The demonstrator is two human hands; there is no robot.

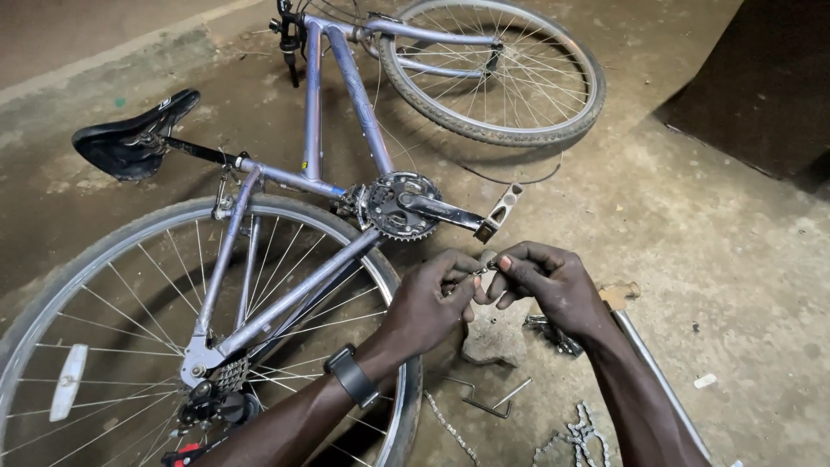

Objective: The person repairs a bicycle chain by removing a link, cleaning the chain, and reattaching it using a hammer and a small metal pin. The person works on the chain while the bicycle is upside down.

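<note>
Small metal chain part, pinched between two hands over the concrete floor.

Near: loose chain [581, 437], stone [494, 339]. Left hand [430, 303] and right hand [546, 281], fingertips closed on the chain part [482, 268]: light, stiff, probably greasy; hold by its edges. Far: bicycle [333, 156] lying flat.

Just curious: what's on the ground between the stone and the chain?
In the head view, bent metal keys lie on the floor between the stone and the chain.
</note>
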